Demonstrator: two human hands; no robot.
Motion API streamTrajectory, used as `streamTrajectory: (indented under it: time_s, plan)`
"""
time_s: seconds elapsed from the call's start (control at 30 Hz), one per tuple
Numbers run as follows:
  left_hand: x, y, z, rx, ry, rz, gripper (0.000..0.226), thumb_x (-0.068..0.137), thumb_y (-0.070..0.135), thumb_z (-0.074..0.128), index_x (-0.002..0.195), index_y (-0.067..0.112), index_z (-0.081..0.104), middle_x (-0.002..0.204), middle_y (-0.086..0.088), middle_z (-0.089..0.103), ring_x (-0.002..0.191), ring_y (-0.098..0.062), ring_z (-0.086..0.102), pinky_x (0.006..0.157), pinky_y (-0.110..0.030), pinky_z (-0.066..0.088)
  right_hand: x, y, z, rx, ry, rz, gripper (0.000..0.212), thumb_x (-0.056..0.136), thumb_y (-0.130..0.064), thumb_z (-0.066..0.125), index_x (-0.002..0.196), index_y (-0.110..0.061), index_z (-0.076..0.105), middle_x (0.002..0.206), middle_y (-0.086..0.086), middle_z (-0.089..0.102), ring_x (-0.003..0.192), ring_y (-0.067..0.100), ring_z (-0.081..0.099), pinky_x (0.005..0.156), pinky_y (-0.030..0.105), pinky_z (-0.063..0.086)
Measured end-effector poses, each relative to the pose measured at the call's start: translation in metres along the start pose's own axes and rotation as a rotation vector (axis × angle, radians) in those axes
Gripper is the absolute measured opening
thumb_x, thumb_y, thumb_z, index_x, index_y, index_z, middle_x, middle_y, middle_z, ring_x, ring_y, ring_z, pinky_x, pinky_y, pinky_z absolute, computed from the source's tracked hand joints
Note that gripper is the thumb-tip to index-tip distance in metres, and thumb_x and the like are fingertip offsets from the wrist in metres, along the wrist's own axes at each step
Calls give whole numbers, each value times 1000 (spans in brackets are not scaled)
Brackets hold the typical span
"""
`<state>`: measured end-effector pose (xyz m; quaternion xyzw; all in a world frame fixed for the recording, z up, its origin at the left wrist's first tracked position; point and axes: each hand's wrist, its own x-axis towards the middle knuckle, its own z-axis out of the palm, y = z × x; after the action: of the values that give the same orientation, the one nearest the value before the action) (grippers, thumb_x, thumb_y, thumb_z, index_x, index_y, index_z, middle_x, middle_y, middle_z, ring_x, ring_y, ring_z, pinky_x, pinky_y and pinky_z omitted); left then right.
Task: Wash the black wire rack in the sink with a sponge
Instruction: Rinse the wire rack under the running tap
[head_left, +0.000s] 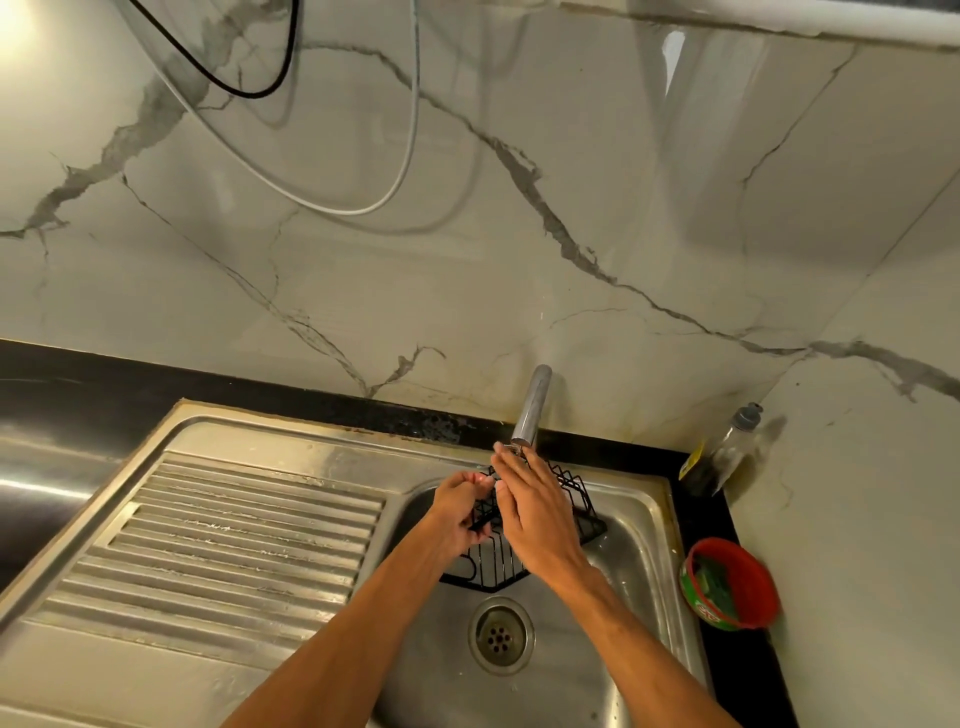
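The black wire rack (581, 493) is held over the steel sink basin (631, 558), just under the tap spout (531, 408). My left hand (457, 512) grips the rack's left edge with curled fingers. My right hand (535, 512) lies flat across the top of the rack with fingers straight, fingertips reaching up to the tap's mouth. Most of the rack's middle is hidden under that hand. No sponge shows in either hand. I cannot tell whether water is running.
The drain (500, 635) sits in the basin below the rack. A ribbed steel drainboard (234, 540) extends to the left. On the black counter at right stand a red tub with a green scrubber (730, 584) and a clear bottle (724, 454). The marble wall rises close behind.
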<state>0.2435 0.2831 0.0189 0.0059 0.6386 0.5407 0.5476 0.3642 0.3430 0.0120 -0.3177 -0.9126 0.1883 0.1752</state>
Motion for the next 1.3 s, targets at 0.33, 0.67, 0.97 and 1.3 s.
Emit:
streamTrajectory:
  time_s: [0.33,0.67,0.97,1.3]
  plan:
    - [-1,9,-7,-58,-30,-89,16,102,7,52,93,18,59,99,-12,62,87,-24,56,68,-37,48,7,4,-26,39,-111,-115,47,99,-42,51,144,-30,44,153,-13,38,146,2,17,123,41,14]
    - [-3,20,-36,-348,-12,-290,31,92,1,68,121,8,58,121,-23,44,87,-31,49,68,-39,53,-62,58,-1,1039,-8,638,72,76,-50,74,140,-40,43,143,-5,51,123,10,54,106,43,40]
    - [-11,23,-52,-299,-163,-260,33,97,24,66,125,10,56,134,-30,43,95,-33,56,59,-32,56,-38,61,17,716,29,648,31,105,-31,40,128,-21,58,108,6,70,95,13,68,76,38,61]
    - [-14,-1,-81,248,167,129,56,83,42,75,118,0,65,93,-18,77,70,-32,76,40,-19,46,-26,61,22,326,-38,661,23,103,-32,41,109,-20,60,71,-11,69,69,8,70,69,44,61]
